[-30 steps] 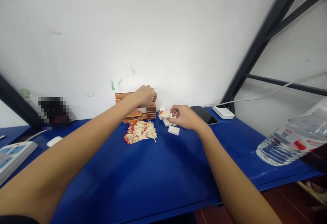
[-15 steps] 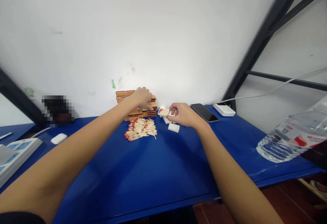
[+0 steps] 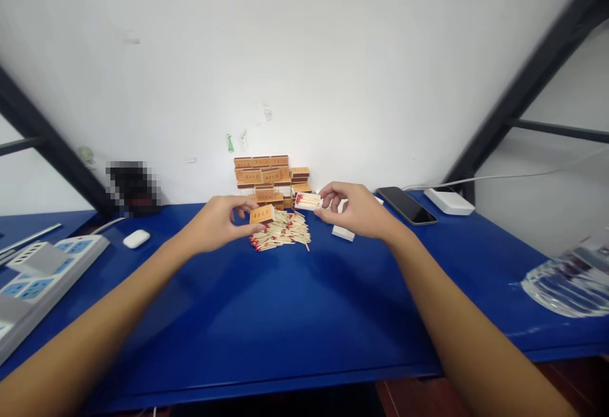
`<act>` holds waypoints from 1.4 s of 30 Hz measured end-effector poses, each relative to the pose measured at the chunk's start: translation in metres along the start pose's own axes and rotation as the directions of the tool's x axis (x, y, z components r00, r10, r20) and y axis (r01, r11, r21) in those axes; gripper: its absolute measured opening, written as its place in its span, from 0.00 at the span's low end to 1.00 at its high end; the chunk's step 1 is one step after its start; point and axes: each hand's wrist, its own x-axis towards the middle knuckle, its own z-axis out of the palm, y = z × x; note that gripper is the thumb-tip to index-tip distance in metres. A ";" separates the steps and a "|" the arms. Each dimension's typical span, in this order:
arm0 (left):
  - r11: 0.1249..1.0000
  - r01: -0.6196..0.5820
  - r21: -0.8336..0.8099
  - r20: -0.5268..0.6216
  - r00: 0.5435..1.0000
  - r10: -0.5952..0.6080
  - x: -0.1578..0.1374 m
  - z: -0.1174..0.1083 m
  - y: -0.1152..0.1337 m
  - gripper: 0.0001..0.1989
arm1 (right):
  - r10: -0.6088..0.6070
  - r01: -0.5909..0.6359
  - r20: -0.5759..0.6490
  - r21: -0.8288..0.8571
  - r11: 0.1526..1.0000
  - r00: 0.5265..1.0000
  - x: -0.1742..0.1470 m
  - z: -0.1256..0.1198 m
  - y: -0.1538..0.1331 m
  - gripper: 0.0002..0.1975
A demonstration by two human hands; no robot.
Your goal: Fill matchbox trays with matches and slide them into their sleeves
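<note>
One orange matchbox (image 3: pixel 261 214) is pinched between the thumb and fingers of the left hand (image 3: pixel 219 222); the right hand (image 3: pixel 351 207) grips the right end of a white tray (image 3: pixel 307 207) holding red-tipped matches. The left hand has just come away from the stacked matchboxes (image 3: pixel 261 176) with its box, so each hand now has a part, the two still apart. Whether the orange box is hollow, the view does not tell.

The box's long axis runs left to right, its right end slightly raised, printed face up and towards the viewer. The tray also lies lengthwise left to right, open side up, match heads pointing left towards the box.

Beneath lies the loose match heap (image 3: pixel 287 231); farther right, a white piece (image 3: pixel 343 233) and a phone (image 3: pixel 406 205) rest on the blue table (image 3: pixel 285 309).
</note>
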 end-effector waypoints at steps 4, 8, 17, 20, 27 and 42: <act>0.991 0.100 -0.086 -0.025 0.994 -0.103 -0.038 0.013 -0.018 0.24 | -0.087 0.084 0.046 0.055 0.995 0.995 -0.006 0.034 -0.014 0.15; 0.978 0.124 -0.169 -0.047 0.990 -0.134 -0.050 0.027 -0.032 0.26 | -0.122 0.123 0.075 -0.003 0.992 0.990 -0.010 0.057 -0.016 0.13; 0.976 0.045 -0.213 -0.069 0.996 -0.061 -0.055 0.043 -0.038 0.21 | -0.218 0.229 0.100 -0.125 0.965 0.971 -0.016 0.066 -0.019 0.12; 0.984 0.015 -0.180 -0.078 0.997 -0.030 -0.056 0.043 -0.039 0.22 | -0.261 0.271 0.092 -0.126 0.954 0.961 -0.017 0.067 -0.022 0.11; 0.988 -0.010 -0.154 -0.154 0.988 -0.014 -0.059 0.043 -0.042 0.23 | -0.269 0.278 0.078 -0.150 0.949 0.960 -0.017 0.067 -0.025 0.11; 0.985 0.017 -0.169 -0.128 0.991 -0.039 -0.059 0.042 -0.039 0.22 | -0.242 0.263 0.153 -0.130 0.956 0.958 -0.020 0.065 -0.027 0.11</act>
